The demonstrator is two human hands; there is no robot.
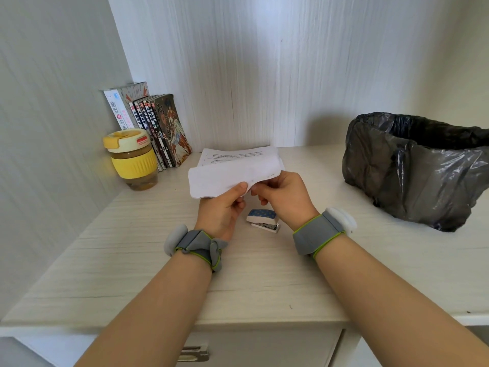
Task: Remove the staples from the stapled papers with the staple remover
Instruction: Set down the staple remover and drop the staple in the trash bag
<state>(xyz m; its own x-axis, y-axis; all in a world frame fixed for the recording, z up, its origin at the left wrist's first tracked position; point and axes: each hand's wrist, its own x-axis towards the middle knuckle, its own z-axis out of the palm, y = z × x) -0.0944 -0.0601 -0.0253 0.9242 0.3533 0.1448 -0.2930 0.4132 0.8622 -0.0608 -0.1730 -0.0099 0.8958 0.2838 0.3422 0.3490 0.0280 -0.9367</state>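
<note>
held stapled papers [232,173] lifted above table [158,260], left hand [225,207] and right hand [283,194] both pinching near edge; staple remover [263,221] lay untouched beneath; likely best to find staple corner, flatten it, keep one hand free for tool.

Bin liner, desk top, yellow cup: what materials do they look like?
Bin liner: thin black plastic film, glossy, crinkled with sharp highlights.
Desk top: pale wood-grain surface, matte; probably laminate, though the grain lines alone can't settle it.
Yellow cup: clear glass or plastic body, ribbed yellow sleeve that looks rubbery, smooth plastic lid.
</note>
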